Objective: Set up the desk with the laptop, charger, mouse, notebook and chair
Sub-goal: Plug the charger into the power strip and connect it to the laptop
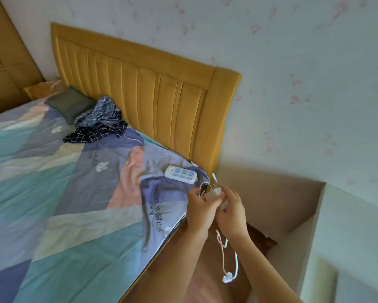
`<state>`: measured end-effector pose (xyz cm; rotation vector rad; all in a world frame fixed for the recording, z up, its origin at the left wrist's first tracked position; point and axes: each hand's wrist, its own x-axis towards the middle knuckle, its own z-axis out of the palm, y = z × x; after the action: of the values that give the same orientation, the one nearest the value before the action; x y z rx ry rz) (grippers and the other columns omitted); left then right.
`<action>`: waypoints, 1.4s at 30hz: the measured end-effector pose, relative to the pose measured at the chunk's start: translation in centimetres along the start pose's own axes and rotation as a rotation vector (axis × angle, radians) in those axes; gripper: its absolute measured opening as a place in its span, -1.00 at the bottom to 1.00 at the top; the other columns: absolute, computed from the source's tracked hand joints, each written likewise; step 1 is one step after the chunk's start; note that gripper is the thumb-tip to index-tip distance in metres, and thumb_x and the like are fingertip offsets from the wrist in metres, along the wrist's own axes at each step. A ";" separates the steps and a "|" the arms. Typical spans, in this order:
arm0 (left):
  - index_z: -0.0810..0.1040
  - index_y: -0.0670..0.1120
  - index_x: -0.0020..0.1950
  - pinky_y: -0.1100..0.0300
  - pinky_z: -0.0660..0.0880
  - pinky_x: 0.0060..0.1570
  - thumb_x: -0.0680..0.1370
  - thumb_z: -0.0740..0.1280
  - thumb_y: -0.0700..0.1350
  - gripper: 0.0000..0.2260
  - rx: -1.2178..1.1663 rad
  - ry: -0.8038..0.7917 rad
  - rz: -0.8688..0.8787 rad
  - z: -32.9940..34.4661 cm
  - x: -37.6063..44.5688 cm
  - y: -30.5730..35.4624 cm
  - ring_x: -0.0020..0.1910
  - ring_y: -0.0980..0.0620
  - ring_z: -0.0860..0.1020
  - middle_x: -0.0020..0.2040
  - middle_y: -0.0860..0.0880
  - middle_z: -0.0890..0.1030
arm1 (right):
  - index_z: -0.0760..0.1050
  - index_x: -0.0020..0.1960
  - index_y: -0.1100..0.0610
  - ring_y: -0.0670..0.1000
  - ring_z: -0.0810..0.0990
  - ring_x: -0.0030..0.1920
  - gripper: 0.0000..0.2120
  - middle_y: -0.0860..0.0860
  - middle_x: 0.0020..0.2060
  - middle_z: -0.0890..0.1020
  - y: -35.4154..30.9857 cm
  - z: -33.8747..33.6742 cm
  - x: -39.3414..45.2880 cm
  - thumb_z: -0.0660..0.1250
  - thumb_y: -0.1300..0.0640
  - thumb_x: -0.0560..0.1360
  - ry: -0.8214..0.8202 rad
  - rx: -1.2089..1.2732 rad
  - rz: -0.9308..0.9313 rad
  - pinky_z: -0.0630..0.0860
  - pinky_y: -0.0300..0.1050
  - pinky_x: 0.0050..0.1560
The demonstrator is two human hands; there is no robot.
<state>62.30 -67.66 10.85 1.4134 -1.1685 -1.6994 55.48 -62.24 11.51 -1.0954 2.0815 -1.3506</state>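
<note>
Both hands – left hand (200,202), right hand (231,206) – close their fingers on the white charger (215,193) just beside the power strip (181,174) on the bed – best gather its dangling cable (225,259) before carrying.

Home bedroom: bed (74,182) with patchwork quilt, padded yellow headboard (144,92), pillow (70,103), floral wallpaper (293,84)

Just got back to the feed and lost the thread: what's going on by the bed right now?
A person stands at the bed corner holding a white charger between the left hand and the right hand. Its white cable dangles below the hands. A white and blue power strip lies on the patchwork quilt just beyond. No desk or laptop is in view.
</note>
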 end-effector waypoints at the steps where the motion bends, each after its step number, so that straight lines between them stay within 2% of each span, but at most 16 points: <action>1: 0.36 0.08 -0.02 -0.01 0.62 0.00 0.17 0.54 0.12 -0.49 -0.010 0.013 -0.018 0.3 1.6 -0.2 -0.09 0.03 0.67 -0.09 0.01 0.67 | 0.41 0.32 0.17 -0.15 0.44 -0.07 -0.49 0.07 0.09 0.47 0.6 0.7 1.1 0.23 0.46 0.41 -0.016 0.018 0.027 0.34 -0.62 -0.25; 3: 0.50 0.05 -0.17 -0.04 0.62 -0.03 0.16 0.54 0.10 -0.64 0.012 0.008 -0.018 0.6 4.0 -0.5 -0.14 -0.01 0.68 -0.19 -0.01 0.69 | 0.45 0.29 0.09 -0.09 0.51 0.00 -0.51 0.03 0.10 0.53 1.6 1.6 3.2 0.29 0.37 0.39 -0.047 0.049 0.085 0.44 -0.50 -0.17; 5: 0.65 -0.06 -0.23 -0.09 0.60 -0.06 0.18 0.52 0.10 -0.70 0.071 -0.007 0.008 1.0 7.1 -0.7 -0.19 -0.05 0.68 -0.28 -0.05 0.70 | 0.49 0.20 0.01 -0.05 0.59 0.00 -0.56 0.02 0.04 0.60 3.0 2.7 6.3 0.37 0.26 0.35 -0.099 0.088 0.169 0.55 -0.29 -0.09; 8: 0.70 -0.09 -0.23 -0.12 0.59 -0.04 0.18 0.52 0.07 -0.71 0.070 -0.012 0.003 1.4 12.4 -1.0 -0.18 -0.11 0.68 -0.27 -0.11 0.71 | 0.53 0.01 0.05 -0.08 0.61 -0.19 -0.71 -0.03 -0.18 0.64 4.8 4.2 11.2 0.43 0.30 0.35 -0.167 0.108 0.269 0.48 -0.35 -0.29; 11: 0.72 -0.09 -0.23 -0.16 0.59 0.03 0.07 0.54 0.11 -0.62 -0.011 0.006 -0.099 1.9 18.1 -2.6 -0.10 -0.21 0.68 -0.22 -0.18 0.71 | 0.53 -0.11 0.01 -0.03 0.61 -0.22 -0.79 -0.04 -0.25 0.64 7.0 6.3 15.2 0.47 0.24 0.35 -0.186 0.066 0.308 0.49 -0.24 -0.24; 13: 0.72 -0.07 -0.24 -0.09 0.60 0.06 0.04 0.55 0.10 -0.62 -0.079 0.023 -0.201 2.0 21.5 -3.7 -0.10 -0.16 0.69 -0.19 -0.17 0.72 | 0.54 -0.15 0.02 -0.06 0.59 -0.26 -0.83 -0.06 -0.29 0.63 8.8 7.9 17.7 0.49 0.19 0.35 -0.181 0.037 0.340 0.45 -0.28 -0.29; 15: 0.70 -0.17 -0.10 0.00 0.61 0.06 0.15 0.60 0.02 -0.58 -0.161 0.001 -0.301 2.0 25.1 -5.1 -0.13 -0.13 0.67 -0.11 -0.22 0.70 | 0.54 -0.17 0.05 -0.06 0.58 -0.27 -0.86 -0.06 -0.31 0.62 10.7 9.6 20.1 0.50 0.13 0.35 -0.174 -0.014 0.369 0.44 -0.27 -0.32; 17: 0.63 -0.30 0.01 0.11 0.62 -0.05 0.34 0.57 -0.13 -0.65 -0.235 -0.024 -0.385 1.9 28.3 -6.6 -0.14 -0.11 0.65 -0.06 -0.27 0.68 | 0.54 -0.20 0.03 -0.07 0.58 -0.29 -0.86 -0.07 -0.33 0.62 12.5 11.4 22.1 0.49 0.08 0.36 -0.197 -0.072 0.358 0.46 -0.22 -0.32; 20: 0.58 -0.31 0.11 0.20 0.64 -0.18 0.41 0.52 -0.18 -0.65 -0.291 -0.058 -0.472 1.4 32.9 -9.0 -0.03 -0.12 0.67 0.03 -0.27 0.67 | 0.56 -0.11 0.03 -0.14 0.55 -0.29 -0.86 -0.12 -0.29 0.62 15.2 14.4 24.8 0.44 0.00 0.40 -0.235 -0.208 0.297 0.37 -0.30 -0.36; 23: 0.59 -0.20 0.14 0.23 0.62 -0.16 0.38 0.52 -0.03 -0.59 -0.172 -0.149 -0.475 0.4 36.7 -11.2 0.00 -0.04 0.67 0.01 -0.18 0.69 | 0.58 0.05 0.05 -0.02 0.59 -0.18 -0.80 0.01 -0.14 0.67 18.1 16.8 27.4 0.34 0.00 0.48 -0.274 -0.357 0.301 0.45 -0.20 -0.28; 26: 0.54 -0.18 0.24 0.13 0.57 0.03 0.47 0.40 0.10 -0.54 0.117 -0.227 -0.303 -1.6 39.9 -12.8 0.05 -0.02 0.66 0.03 -0.12 0.69 | 0.58 0.00 0.03 0.10 0.61 -0.14 -0.84 0.08 -0.13 0.66 20.1 18.4 29.3 0.31 0.01 0.49 -0.298 -0.480 0.372 0.42 -0.17 -0.32; 29: 0.51 -0.12 0.30 0.23 0.44 0.13 0.47 0.44 -0.07 -0.58 0.587 -0.188 0.050 -4.3 43.6 -13.7 0.17 0.02 0.59 0.19 -0.10 0.63 | 0.57 0.04 -0.04 0.14 0.58 -0.11 -0.81 0.11 -0.08 0.60 21.5 19.6 30.7 0.27 -0.03 0.48 -0.332 -0.606 0.402 0.37 -0.15 -0.29; 31: 0.48 -0.04 0.36 0.23 0.35 0.23 0.42 0.49 -0.12 -0.49 0.828 -0.223 0.288 -5.5 46.0 -13.9 0.29 0.01 0.50 0.29 -0.05 0.56 | 0.56 0.10 -0.08 0.17 0.56 -0.03 -0.77 0.13 -0.02 0.60 22.2 20.3 31.7 0.25 -0.04 0.47 -0.352 -0.636 0.408 0.41 -0.10 -0.21; 34: 0.41 0.05 0.42 0.05 0.18 0.39 0.35 0.53 -0.01 -0.34 1.149 -0.357 0.518 -5.8 48.8 -13.9 0.46 0.01 0.30 0.44 0.04 0.41 | 0.55 0.13 -0.12 0.16 0.56 0.02 -0.73 0.10 0.02 0.61 22.6 21.3 33.0 0.25 -0.06 0.46 -0.368 -0.676 0.408 0.46 -0.07 -0.15; 38: 0.34 0.14 0.45 -0.10 -0.07 0.44 0.39 0.46 0.12 -0.34 1.328 -0.447 0.563 -5.3 50.8 -14.4 0.52 0.05 0.13 0.53 0.10 0.23 | 0.55 0.10 -0.12 0.12 0.57 0.00 -0.75 0.05 0.00 0.62 21.9 22.7 34.3 0.23 -0.10 0.48 -0.416 -0.770 0.369 0.46 -0.08 -0.13; 42: 0.35 0.21 0.43 -0.29 -0.04 0.41 0.38 0.46 0.14 -0.36 1.303 -0.449 0.558 -5.2 51.5 -15.4 0.52 0.08 0.13 0.52 0.14 0.24 | 0.57 0.05 -0.09 0.09 0.58 -0.03 -0.77 0.03 -0.02 0.62 20.7 24.0 34.6 0.22 -0.08 0.49 -0.428 -0.931 0.292 0.42 -0.14 -0.19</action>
<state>56.76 -108.03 -24.54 1.0695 -2.8821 -0.7643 43.68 -98.89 -15.33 -1.1817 2.4039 0.0652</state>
